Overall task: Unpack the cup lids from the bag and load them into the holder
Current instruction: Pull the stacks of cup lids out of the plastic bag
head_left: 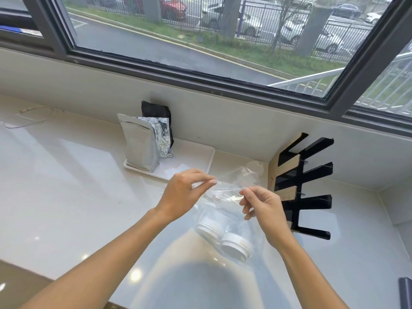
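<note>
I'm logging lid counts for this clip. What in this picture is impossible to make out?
- Lid count: stacks of white lids blur behind the crinkled clear bag.
- Holder: slot contents hidden by its black dividers.
- Dark object: cut off by the right edge.

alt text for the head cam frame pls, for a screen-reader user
Two bare hands, left hand and right hand, pinch the open top of a clear plastic bag holding stacks of white cup lids above a pale counter. A black slotted holder lies to the right; foil pouches stand on a white tray under a window.
</note>
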